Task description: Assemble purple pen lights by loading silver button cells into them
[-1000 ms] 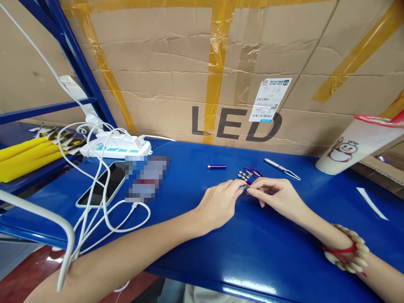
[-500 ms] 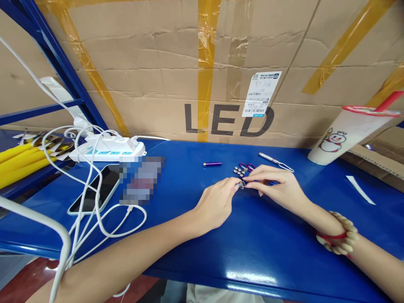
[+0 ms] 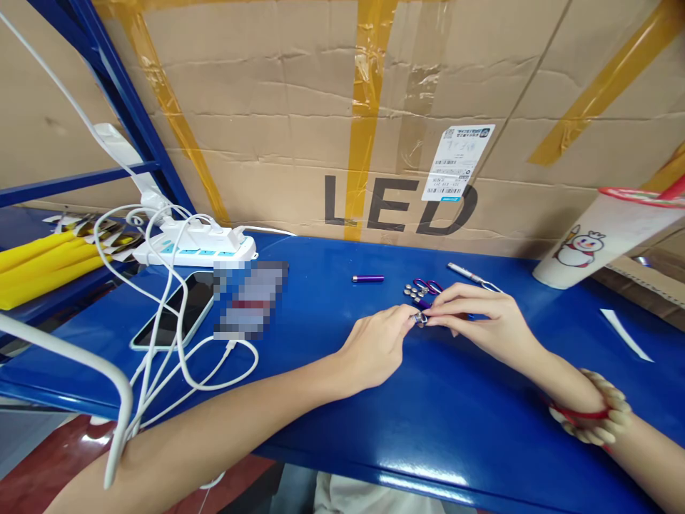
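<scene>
Over the middle of the blue table, my left hand (image 3: 374, 348) is closed, pinching a small shiny silver metal piece (image 3: 420, 319) between thumb and finger. My right hand (image 3: 489, 318) meets it from the other side, thumb and fingertips closed on the same piece; its exact kind is too small to make out. Just beyond the fingertips lie several button cells (image 3: 412, 290), a purple carabiner clip (image 3: 432, 286) and a short dark purple piece (image 3: 421, 303), partly hidden by my right hand. A purple metal tube (image 3: 368, 278) rests farther left.
A silver pen-like tube (image 3: 462, 271) with a loop lies behind my right hand. At right stand a drink cup (image 3: 586, 243) and a white strip (image 3: 626, 334). Phones (image 3: 179, 307), white cables (image 3: 185, 371) and a power strip (image 3: 214, 250) crowd the left. A large cardboard box (image 3: 289, 128) blocks the back.
The whole view has shifted slightly, so things appear farther right. Both hands stay together at the small metal piece, with only slight finger movement.
</scene>
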`<state>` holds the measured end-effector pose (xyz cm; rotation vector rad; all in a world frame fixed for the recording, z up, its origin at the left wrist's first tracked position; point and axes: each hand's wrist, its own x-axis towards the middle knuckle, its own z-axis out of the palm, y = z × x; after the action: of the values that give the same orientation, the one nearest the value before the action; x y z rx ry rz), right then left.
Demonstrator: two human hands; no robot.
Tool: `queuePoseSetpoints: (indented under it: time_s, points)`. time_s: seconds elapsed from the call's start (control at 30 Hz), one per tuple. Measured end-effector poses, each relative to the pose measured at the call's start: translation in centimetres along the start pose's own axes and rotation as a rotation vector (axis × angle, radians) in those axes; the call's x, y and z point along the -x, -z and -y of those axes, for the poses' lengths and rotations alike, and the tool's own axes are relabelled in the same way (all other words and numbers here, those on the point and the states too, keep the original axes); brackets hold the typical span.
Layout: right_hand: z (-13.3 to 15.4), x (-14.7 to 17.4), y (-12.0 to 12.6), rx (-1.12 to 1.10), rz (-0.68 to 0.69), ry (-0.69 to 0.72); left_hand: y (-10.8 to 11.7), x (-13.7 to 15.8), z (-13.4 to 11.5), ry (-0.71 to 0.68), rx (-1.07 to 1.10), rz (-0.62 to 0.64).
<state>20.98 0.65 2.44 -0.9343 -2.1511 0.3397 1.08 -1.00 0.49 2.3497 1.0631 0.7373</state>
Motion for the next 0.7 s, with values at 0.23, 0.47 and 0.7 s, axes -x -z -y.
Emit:
queuePoseSetpoints:
  time_s: [0.23,0.47,0.7]
  points:
    - [0.2,0.1,0.0,-0.002,0.071,-0.008,0.2,0.0,0.3,-0.036,0.007,0.094]
    - [0.6,0.2,-0.5,-0.097,0.068,-0.031,0.1,0.2,0.7,-0.058,0.018,0.137]
    - [0.5,0.2,-1.3,-0.255,0.051,-0.136,0.0,0.1,0.6,-0.03,0.03,0.139]
